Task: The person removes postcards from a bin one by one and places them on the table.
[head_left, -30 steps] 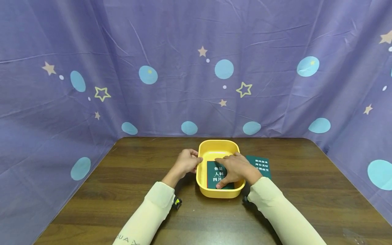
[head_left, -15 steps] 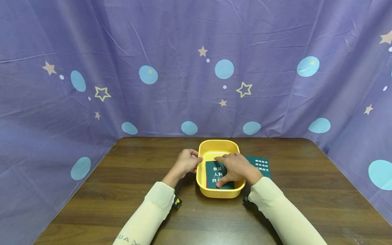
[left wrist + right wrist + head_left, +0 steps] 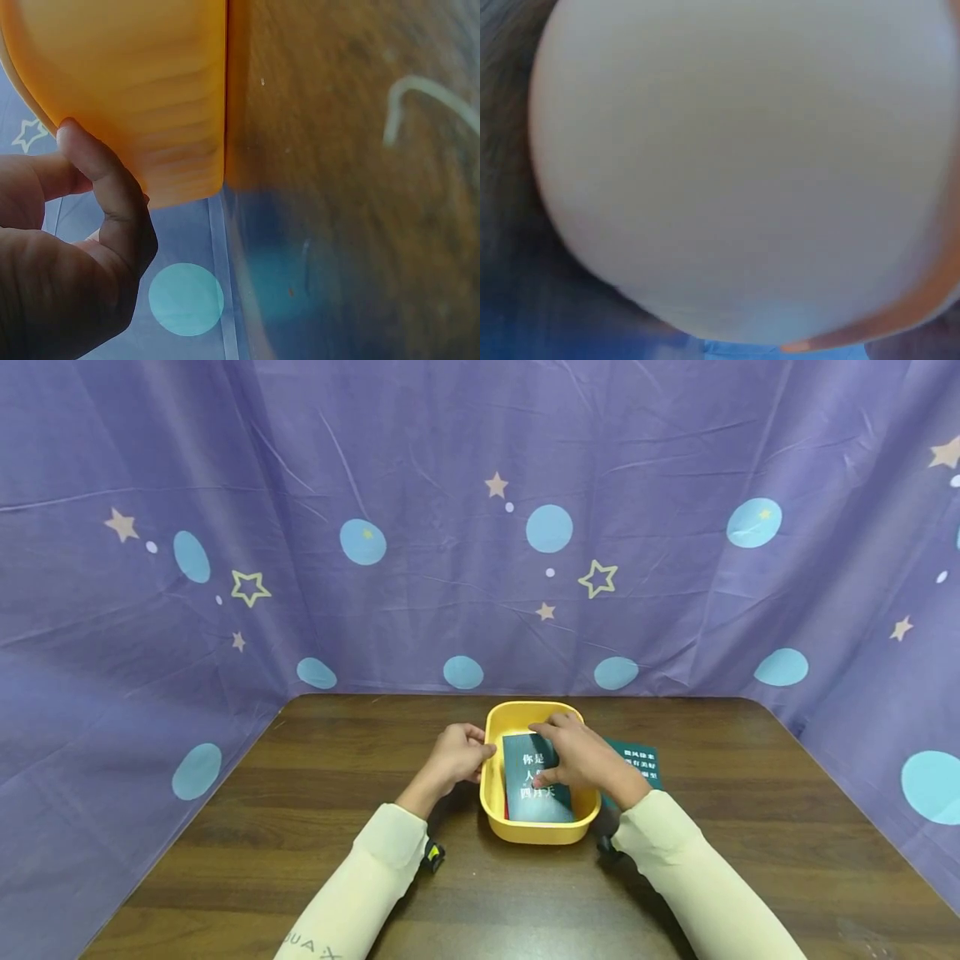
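Observation:
A yellow plastic basin [image 3: 540, 833] stands on the table, its left wall filling much of the left wrist view [image 3: 135, 90]. My left hand [image 3: 456, 756] pinches the basin's left rim between thumb and fingers. Inside the basin is a dark green notebook [image 3: 525, 802] with white Chinese characters, its far edge tipped up. My right hand [image 3: 581, 756] grips it, thumb on the cover and fingertips at the far edge. Something red [image 3: 506, 810] shows under its left edge. A pale, blurred surface fills the right wrist view and hides the right hand's work.
A second dark green notebook [image 3: 641, 760] with white characters lies right of the basin, partly hidden by my right hand and forearm. The brown wooden table [image 3: 337, 777] ends at a purple patterned curtain [image 3: 420, 610] behind and at the sides.
My right hand has moved slightly up and away, and the notebook's far edge has risen with it, the cover catching more light. My left hand stays at the rim.

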`<state>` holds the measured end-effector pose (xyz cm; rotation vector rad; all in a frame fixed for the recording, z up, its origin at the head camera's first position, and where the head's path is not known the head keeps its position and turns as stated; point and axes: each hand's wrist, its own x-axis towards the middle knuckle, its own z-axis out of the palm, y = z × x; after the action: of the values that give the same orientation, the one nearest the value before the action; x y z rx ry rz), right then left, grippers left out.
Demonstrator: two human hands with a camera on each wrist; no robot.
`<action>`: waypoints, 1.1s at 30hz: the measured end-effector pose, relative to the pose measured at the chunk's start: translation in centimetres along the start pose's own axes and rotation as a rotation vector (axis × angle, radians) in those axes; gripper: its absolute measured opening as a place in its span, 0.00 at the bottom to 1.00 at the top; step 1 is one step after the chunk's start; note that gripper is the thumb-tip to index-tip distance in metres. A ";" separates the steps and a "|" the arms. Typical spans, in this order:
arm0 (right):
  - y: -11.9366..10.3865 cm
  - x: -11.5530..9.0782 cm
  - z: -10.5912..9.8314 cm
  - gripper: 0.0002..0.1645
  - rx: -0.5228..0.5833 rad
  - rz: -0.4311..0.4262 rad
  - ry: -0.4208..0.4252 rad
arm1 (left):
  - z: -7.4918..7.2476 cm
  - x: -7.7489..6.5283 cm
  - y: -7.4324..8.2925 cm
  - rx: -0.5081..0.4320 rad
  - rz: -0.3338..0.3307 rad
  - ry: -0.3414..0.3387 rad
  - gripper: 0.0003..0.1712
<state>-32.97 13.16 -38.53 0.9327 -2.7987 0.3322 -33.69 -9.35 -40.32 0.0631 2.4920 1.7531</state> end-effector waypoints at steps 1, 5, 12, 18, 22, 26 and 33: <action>-0.1 0.0 -0.2 0.51 0.003 0.005 0.004 | 0.0 0.0 0.0 0.000 -0.004 0.001 0.14; -0.4 -0.3 -1.0 0.43 0.060 0.007 0.025 | -0.1 0.0 0.1 -0.003 -0.009 -0.004 0.14; -0.4 -0.7 -2.4 0.18 0.233 -0.077 0.069 | -0.1 0.1 0.0 -0.008 -0.006 -0.007 0.14; -0.1 -1.2 -3.2 0.13 0.373 -0.091 0.037 | -0.1 0.0 0.0 -0.004 -0.018 -0.006 0.14; 0.2 -1.6 -3.8 0.12 0.391 -0.071 0.047 | -0.1 0.0 -0.1 -0.004 -0.017 -0.012 0.15; 0.5 -1.8 -4.8 0.12 0.398 -0.065 0.125 | -0.1 -0.1 -0.1 -0.017 -0.012 -0.013 0.14; 1.7 -2.7 -6.7 0.12 0.399 -0.069 0.330 | 0.0 -0.1 0.1 -0.030 -0.004 -0.013 0.14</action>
<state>-31.24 17.81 -32.98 0.9424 -2.4338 0.9644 -33.58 -9.33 -40.17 0.0669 2.4545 1.7830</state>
